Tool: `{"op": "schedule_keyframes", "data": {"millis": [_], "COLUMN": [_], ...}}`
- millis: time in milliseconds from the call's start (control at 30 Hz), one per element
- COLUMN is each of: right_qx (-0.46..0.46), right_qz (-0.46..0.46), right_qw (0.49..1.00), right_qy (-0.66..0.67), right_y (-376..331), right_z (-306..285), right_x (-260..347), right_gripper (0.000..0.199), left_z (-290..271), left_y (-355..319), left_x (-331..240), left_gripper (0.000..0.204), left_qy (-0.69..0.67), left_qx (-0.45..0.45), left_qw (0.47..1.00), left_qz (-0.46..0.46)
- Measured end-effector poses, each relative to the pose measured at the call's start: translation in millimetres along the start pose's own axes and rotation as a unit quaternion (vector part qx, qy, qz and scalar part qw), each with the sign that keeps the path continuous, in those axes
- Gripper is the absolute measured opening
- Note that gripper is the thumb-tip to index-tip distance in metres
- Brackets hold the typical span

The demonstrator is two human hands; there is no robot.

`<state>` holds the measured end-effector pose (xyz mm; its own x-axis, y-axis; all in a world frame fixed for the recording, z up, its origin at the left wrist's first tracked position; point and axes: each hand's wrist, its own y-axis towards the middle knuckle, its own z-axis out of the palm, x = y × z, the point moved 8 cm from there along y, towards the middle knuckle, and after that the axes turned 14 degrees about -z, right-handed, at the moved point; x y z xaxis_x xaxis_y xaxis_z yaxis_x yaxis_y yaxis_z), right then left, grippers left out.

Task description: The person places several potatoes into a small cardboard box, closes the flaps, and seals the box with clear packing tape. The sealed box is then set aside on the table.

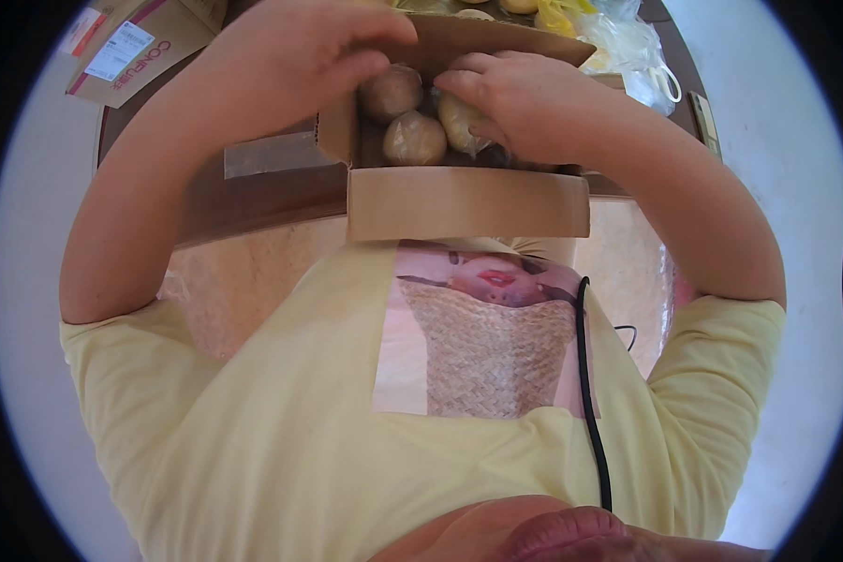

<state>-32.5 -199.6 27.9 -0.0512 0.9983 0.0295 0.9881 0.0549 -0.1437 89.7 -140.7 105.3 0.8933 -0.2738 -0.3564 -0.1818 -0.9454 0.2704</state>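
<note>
An open cardboard box (pixel 468 204) stands at the table's near edge, its flaps folded outward. Inside are several round, brownish-yellow, fruit-like items; one film-wrapped ball (pixel 414 139) lies near the front left, and a darker one (pixel 391 94) sits behind it. My right hand (pixel 534 103) reaches in over the right side, its fingers and thumb around a yellowish film-wrapped ball (pixel 461 124). Above the box's left side is my left hand (pixel 332 51), fingers stretched out and thumb apart, close to the darker ball. My right hand hides the box's right part.
A carton with a white label (pixel 122 51) stands at the far left. Clear plastic bags (pixel 628 51) and a yellow bag (pixel 564 17) lie at the far right, near more round items (pixel 520 5). A clear plastic strip (pixel 272 155) rests on the dark table (pixel 253 199).
</note>
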Motion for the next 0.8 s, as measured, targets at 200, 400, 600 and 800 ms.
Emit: {"op": "schedule_keyframes", "data": {"millis": [200,400,600,800], "right_qx": [0.104,0.087,-0.091,-0.29], "right_qz": [0.05,0.037,-0.023,-0.414], "right_qw": [0.992,0.995,0.996,0.707], "right_qy": [0.055,0.042,-0.008,0.494], "right_y": [48.0,62.4,27.7,-76.9], "right_z": [-4.6,3.8,-42.6,-129.2], "right_x": [6.4,0.8,29.2,101.9], "right_gripper": [0.043,0.038,0.02,0.014], "left_z": [8.8,29.1,13.7,6.2], "left_y": [-11.9,-21.1,-18.6,-52.5], "left_x": [34.8,47.0,31.1,45.1], "left_gripper": [0.066,0.053,0.055,0.042], "left_qy": [-0.058,-0.202,-0.217,-0.365], "left_qx": [0.12,0.117,0.086,-0.064], "left_qw": [0.954,0.933,0.94,0.895], "left_qz": [-0.269,-0.274,-0.25,-0.248]}}
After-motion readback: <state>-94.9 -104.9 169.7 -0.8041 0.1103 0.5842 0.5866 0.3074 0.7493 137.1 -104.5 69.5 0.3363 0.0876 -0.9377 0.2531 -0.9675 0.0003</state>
